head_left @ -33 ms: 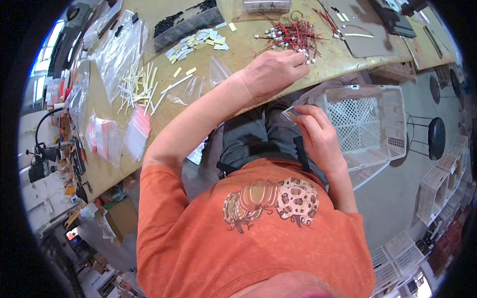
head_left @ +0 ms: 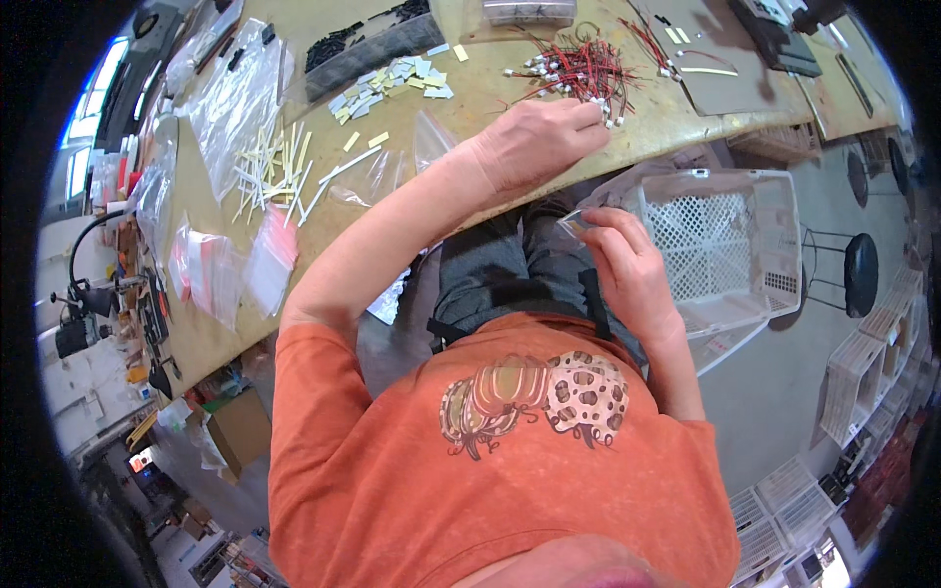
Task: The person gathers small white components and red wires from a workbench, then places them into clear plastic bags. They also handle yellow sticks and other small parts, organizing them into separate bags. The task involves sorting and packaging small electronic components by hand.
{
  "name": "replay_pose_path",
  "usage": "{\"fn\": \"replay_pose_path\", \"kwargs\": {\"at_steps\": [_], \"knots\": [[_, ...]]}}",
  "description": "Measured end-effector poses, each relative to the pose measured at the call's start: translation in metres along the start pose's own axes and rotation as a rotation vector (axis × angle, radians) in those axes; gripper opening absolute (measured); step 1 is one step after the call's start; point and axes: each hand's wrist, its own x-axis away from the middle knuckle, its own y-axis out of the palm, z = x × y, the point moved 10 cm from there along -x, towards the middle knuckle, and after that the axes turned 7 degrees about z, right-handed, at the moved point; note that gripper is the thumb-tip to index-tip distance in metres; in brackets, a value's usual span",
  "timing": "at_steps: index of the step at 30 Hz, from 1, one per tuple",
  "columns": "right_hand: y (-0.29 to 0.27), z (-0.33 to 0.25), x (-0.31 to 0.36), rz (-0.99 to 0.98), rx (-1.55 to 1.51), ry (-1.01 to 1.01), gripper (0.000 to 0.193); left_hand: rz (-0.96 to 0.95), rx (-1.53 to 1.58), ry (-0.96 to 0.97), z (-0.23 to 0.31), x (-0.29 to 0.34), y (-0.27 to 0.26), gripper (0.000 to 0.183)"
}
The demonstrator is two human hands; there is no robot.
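Observation:
My left hand (head_left: 544, 137) reaches across to the pile of red and black wire leads (head_left: 583, 69) with white connectors. Its fingers are pinched at the pile's near edge, against several connectors; what sits between the fingertips is hidden. Over my lap, at the table's edge, my right hand (head_left: 627, 260) is closed on a small clear plastic bag (head_left: 570, 226). The bag's contents are too small to make out. Flat clear bags (head_left: 431, 139) lie on the table beside my left forearm.
Pale yellow and white strips (head_left: 274, 171), small cut pieces (head_left: 392, 83) and stacked clear bags with red edges (head_left: 270, 260) lie on the table (head_left: 323, 147). Behind them stands a bin of black parts (head_left: 368, 44). A white perforated crate (head_left: 720, 245) is right of my lap, near a black stool (head_left: 861, 274).

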Motion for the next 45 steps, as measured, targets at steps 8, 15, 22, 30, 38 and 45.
{"fn": "replay_pose_path", "kwargs": {"at_steps": [8,15,22,30,38,45], "knots": [[-0.002,-0.005,-0.005,0.026,0.012,0.007,0.017,0.367,0.497,-0.405,-0.060,0.010,-0.044,0.011],[0.006,-0.011,-0.006,-0.012,0.011,0.013,0.015,0.028,0.029,0.108,0.010,0.006,0.004,0.015],[0.000,-0.010,-0.006,0.011,0.057,0.019,0.014,0.397,0.252,-0.164,-0.034,0.017,-0.046,0.013],[0.007,-0.019,-0.022,0.026,0.053,-0.024,0.013,1.136,1.258,-0.798,-0.125,0.133,-0.087,0.009],[0.025,-0.040,-0.045,-0.043,0.076,-0.108,0.013,1.056,1.447,-0.726,-0.042,0.144,-0.126,0.013],[0.034,-0.060,-0.051,-0.068,0.100,-0.175,0.017,0.868,1.441,-0.965,-0.009,0.160,-0.100,0.012]]}}
